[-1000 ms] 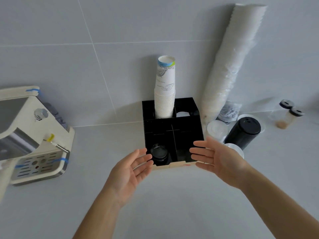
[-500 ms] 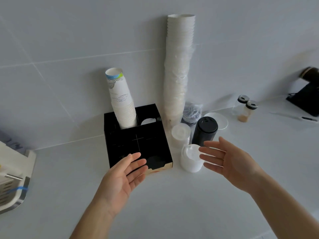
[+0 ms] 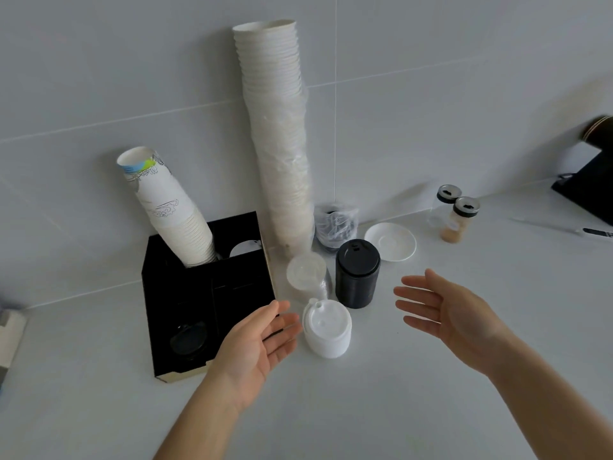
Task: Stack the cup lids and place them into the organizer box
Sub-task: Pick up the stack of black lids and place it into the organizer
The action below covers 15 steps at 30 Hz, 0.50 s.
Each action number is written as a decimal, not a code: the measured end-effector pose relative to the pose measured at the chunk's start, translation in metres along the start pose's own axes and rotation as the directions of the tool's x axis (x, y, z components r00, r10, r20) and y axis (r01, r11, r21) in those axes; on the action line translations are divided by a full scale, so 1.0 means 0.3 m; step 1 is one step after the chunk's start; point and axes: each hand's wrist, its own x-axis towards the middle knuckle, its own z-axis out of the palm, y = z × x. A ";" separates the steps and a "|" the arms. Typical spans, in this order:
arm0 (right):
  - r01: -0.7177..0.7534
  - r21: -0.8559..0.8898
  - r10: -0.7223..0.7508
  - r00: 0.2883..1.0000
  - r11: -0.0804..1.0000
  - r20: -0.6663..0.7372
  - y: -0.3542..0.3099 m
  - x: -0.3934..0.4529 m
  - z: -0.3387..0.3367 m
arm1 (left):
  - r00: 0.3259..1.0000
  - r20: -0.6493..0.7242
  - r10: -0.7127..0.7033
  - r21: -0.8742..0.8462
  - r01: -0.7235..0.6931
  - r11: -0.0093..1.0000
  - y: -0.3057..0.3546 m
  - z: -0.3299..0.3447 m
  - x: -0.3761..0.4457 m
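A stack of white cup lids (image 3: 326,328) stands on the counter between my two hands. Behind it are a stack of clear lids (image 3: 306,273) and a tall stack of black lids (image 3: 357,273). The black organizer box (image 3: 205,293) sits to the left, with black lids (image 3: 189,338) in its front left compartment and a leaning stack of paper cups (image 3: 172,207) at the back. My left hand (image 3: 257,346) is open, palm facing right, just left of the white lids. My right hand (image 3: 447,313) is open, palm facing left, farther off to the right. Neither hand touches anything.
A very tall stack of white cups (image 3: 280,134) leans on the tiled wall. A bagged bundle (image 3: 335,224), a white saucer (image 3: 390,241) and two shaker jars (image 3: 456,215) stand behind. A black machine (image 3: 590,180) is at the far right.
The view has swung right, so the box now lies to the left. Both open hands have moved from the box's front to either side of the white lid stack.
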 end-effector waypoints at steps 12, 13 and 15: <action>-0.021 -0.067 0.023 1.000 0.998 0.022 -0.039 0.229 -0.057 | 0.994 -0.092 -0.060 0.116 0.070 0.991 -0.045 0.184 0.201; -0.022 -0.085 0.025 0.999 0.996 0.023 -0.044 0.247 -0.054 | 0.994 -0.090 -0.059 0.132 0.071 0.989 -0.042 0.202 0.222; -0.028 -0.124 0.032 0.999 0.992 0.027 -0.053 0.295 -0.051 | 0.995 -0.086 -0.058 0.169 0.072 0.983 -0.036 0.238 0.272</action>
